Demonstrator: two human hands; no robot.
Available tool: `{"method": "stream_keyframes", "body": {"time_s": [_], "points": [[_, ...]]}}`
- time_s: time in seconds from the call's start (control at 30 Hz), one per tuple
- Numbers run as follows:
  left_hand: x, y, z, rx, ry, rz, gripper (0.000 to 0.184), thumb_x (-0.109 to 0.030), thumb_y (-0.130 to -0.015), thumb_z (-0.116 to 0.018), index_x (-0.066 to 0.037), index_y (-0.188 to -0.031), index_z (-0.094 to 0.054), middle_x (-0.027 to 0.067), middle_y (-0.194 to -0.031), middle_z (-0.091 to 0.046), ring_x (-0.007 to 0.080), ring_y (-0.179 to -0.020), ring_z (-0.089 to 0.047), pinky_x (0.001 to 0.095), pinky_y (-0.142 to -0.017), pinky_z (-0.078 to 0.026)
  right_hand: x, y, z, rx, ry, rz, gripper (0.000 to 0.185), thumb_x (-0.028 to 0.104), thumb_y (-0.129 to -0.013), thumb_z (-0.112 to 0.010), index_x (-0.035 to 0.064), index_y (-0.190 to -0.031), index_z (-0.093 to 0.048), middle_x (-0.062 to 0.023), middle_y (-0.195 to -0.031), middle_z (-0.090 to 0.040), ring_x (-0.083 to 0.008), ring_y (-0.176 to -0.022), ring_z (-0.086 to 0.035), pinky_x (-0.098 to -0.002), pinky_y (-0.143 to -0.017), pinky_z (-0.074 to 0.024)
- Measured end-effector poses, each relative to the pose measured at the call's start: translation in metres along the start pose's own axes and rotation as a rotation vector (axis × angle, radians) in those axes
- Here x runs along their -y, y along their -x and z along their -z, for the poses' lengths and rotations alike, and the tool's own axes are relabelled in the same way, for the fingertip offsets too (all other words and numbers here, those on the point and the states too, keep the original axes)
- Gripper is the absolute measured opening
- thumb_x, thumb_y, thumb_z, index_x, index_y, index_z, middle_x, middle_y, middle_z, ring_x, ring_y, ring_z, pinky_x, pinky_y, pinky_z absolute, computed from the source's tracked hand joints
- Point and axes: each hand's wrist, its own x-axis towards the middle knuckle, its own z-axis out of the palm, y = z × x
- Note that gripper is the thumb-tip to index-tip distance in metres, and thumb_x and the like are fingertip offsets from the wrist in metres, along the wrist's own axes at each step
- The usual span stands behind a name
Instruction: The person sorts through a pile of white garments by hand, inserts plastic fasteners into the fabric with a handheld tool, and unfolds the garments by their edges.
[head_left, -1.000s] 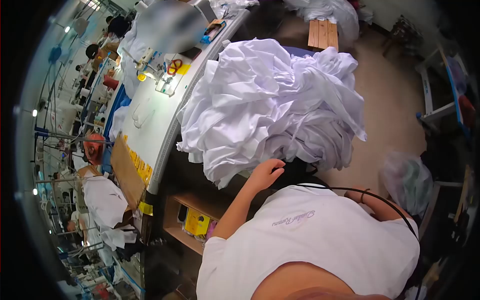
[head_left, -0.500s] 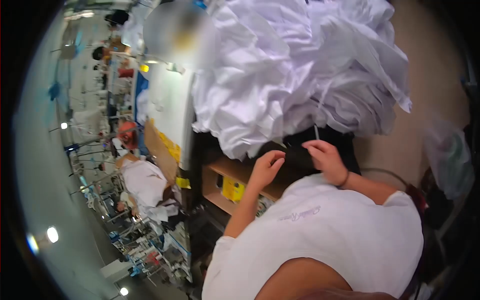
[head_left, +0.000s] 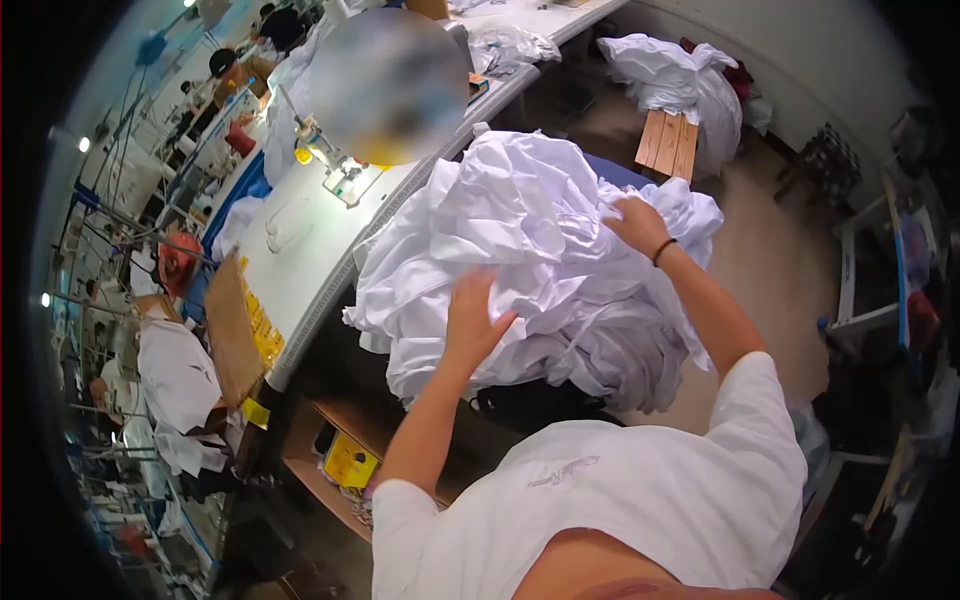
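Observation:
A big heap of crumpled white cloth (head_left: pixel 500 215) stands right in front of me. Over its near left side is my left hand (head_left: pixel 474 318), open, thumb apart and fingertips slightly blurred; whether it presses on the fabric I cannot tell. At the heap's right side, my right hand (head_left: pixel 638 226) reaches with bent, parted fingers against the folds, and no cloth is plainly gripped. Dark material (head_left: pixel 540 402) shows beneath the heap's near edge.
Left of the heap runs a long white worktable (head_left: pixel 320 235) with a lit sewing machine (head_left: pixel 348 180). A box with yellow packaging (head_left: pixel 350 460) is low at left. Further back, more white cloth (head_left: pixel 670 75) lies over a wooden bench (head_left: pixel 667 143). Several people sit far left.
Both hands have moved forward from near my body to the cloth heap, and their bent fingers have spread. My view has turned, so more of the worktable and floor shows.

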Motion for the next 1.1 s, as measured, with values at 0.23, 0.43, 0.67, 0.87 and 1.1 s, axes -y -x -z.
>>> {"method": "stream_keyframes", "body": {"time_s": [0.23,0.43,0.67,0.87,1.1], "points": [[0.066,-0.109,-0.077,0.093,-0.393,0.069,0.031,-0.014,-0.066,-0.059,-0.014,-0.096,-0.055,0.0122,-0.108,-0.048,0.0311,-0.105,-0.042,0.0495,-0.076,-0.038,-0.057,0.019,-0.022,0.181,0.206,-0.158,0.025,0.026,-0.069,-0.058,0.0030,-0.080,-0.056,-0.0173,-0.085,-0.056,-0.0336,-0.082,-0.055,-0.0399,-0.070,-0.0451],[0.108,-0.130,0.096,-0.830,0.898,0.512,0.028,-0.008,-0.077,-0.056,-0.001,-0.103,-0.053,0.0072,-0.099,-0.056,0.0174,-0.086,-0.053,0.0293,-0.076,-0.043,-0.080,0.013,0.007,-0.098,0.128,-0.029,0.009,0.013,-0.071,-0.049,0.0062,-0.075,-0.053,-0.0135,-0.079,-0.055,-0.0337,-0.073,-0.054,-0.0422,-0.064,-0.0436],[0.115,-0.051,0.208,-0.874,0.985,0.556,0.034,-0.015,-0.085,-0.047,-0.004,-0.117,-0.042,0.0113,-0.115,-0.047,0.0249,-0.103,-0.047,0.0395,-0.089,-0.038,-0.057,0.020,0.091,-0.504,0.106,0.150,0.013,0.003,-0.070,-0.049,0.0064,-0.082,-0.054,-0.0107,-0.081,-0.056,-0.0297,-0.078,-0.054,-0.0364,-0.066,-0.0440],[0.144,-0.013,0.164,-0.753,0.079,0.598,0.051,-0.017,-0.075,-0.059,0.000,-0.116,-0.035,0.0178,-0.114,-0.043,0.0304,-0.102,-0.045,0.0405,-0.087,-0.037,-0.053,0.022,0.104,-0.399,0.060,0.015,0.015,0.008,-0.075,-0.047,0.0066,-0.088,-0.054,-0.0120,-0.089,-0.055,-0.0302,-0.083,-0.053,-0.0347,-0.069,-0.0427],[0.024,0.108,-0.032,0.539,0.202,0.077,0.068,-0.026,-0.056,-0.071,-0.004,-0.114,-0.041,0.0183,-0.115,-0.044,0.0340,-0.106,-0.043,0.0387,-0.088,-0.035,-0.033,0.021,0.103,-0.438,0.082,-0.051,0.017,0.013,-0.076,-0.045,0.0080,-0.090,-0.055,-0.0128,-0.090,-0.055,-0.0315,-0.084,-0.052,-0.0374,-0.071,-0.0423]]}}
